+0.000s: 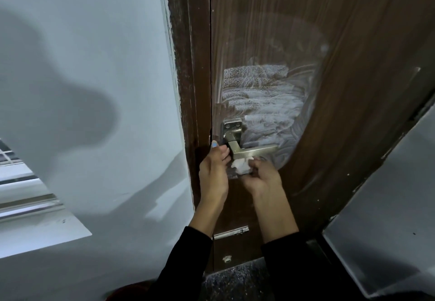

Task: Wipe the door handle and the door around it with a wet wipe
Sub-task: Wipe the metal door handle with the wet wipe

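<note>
Door handle (253, 151): your brushed-metal lever, level, pointing right from its plate near the door's left edge.
Door (329, 42): dark brown wood grain, with pale wet streaks above and right of your handle.
Wet wipe (242, 165): white, bunched up, touching the lever's underside just beneath it.

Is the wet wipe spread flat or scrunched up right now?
Scrunched up: the wet wipe shows as a crumpled white wad just under the door handle, pinched by the right hand.
</note>
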The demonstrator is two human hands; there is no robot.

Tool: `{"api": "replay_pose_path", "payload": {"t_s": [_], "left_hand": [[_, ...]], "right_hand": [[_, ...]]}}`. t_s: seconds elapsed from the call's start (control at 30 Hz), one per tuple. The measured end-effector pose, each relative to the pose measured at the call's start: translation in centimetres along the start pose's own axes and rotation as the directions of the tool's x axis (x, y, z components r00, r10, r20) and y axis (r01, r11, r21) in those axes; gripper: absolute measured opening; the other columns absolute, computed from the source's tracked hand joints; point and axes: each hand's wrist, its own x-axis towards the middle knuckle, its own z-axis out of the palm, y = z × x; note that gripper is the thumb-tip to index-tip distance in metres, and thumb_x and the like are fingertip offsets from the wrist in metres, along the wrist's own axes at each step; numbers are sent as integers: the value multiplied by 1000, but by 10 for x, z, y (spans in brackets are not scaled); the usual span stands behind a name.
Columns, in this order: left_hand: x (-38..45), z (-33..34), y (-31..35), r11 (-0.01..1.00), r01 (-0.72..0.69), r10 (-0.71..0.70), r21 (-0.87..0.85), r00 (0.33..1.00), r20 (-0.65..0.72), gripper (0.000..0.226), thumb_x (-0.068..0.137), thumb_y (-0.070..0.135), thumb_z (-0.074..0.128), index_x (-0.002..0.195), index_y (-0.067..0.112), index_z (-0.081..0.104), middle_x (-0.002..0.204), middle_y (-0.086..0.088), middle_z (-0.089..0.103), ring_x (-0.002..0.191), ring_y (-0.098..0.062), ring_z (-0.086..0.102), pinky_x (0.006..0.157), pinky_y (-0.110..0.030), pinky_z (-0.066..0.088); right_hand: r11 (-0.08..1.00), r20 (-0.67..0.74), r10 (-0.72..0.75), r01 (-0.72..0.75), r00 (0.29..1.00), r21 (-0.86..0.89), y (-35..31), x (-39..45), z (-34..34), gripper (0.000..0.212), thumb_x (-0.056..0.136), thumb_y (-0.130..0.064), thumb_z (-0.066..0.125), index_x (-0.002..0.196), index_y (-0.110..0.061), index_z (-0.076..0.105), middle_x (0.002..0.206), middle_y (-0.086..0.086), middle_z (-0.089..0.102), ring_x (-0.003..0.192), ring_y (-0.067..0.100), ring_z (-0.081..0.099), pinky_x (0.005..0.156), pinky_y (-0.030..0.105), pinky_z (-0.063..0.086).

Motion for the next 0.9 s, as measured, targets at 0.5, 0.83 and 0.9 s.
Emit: {"api": "replay_pose_path", "payload": {"t_s": [0.5, 0.83, 0.9], "left_hand": [[3, 0, -11, 908, 275, -275, -315, 960, 47, 54, 96, 51, 32, 113, 8, 60, 96, -6, 67, 87, -15, 64, 71, -26, 48], [-1, -7, -12, 933, 271, -273, -238, 962, 24, 51, 97, 51, 31, 88, 17, 67, 84, -2, 71, 83, -17, 64, 70, -29, 48], [0, -8, -11, 945, 248, -249, -212, 968, 25, 50, 98, 50, 30, 86, 18, 67, 86, -2, 71, 86, -17, 64, 73, -28, 49]], "right_hand": [[-394, 826, -534, 812, 179, -431, 14, 15, -4, 27, 82, 10, 58, 101, -5, 70, 105, 9, 68, 100, 17, 59, 86, 15, 41], [-370, 804, -586, 848, 103, -379, 19, 14, 14, 24, 70, 13, 65, 85, -5, 72, 88, 10, 69, 86, 21, 62, 75, 20, 47], [-429, 815, -556, 783, 164, -450, 18, 19, 9, 25, 69, 11, 66, 83, -9, 72, 88, 9, 69, 89, 25, 59, 75, 30, 49]]}}
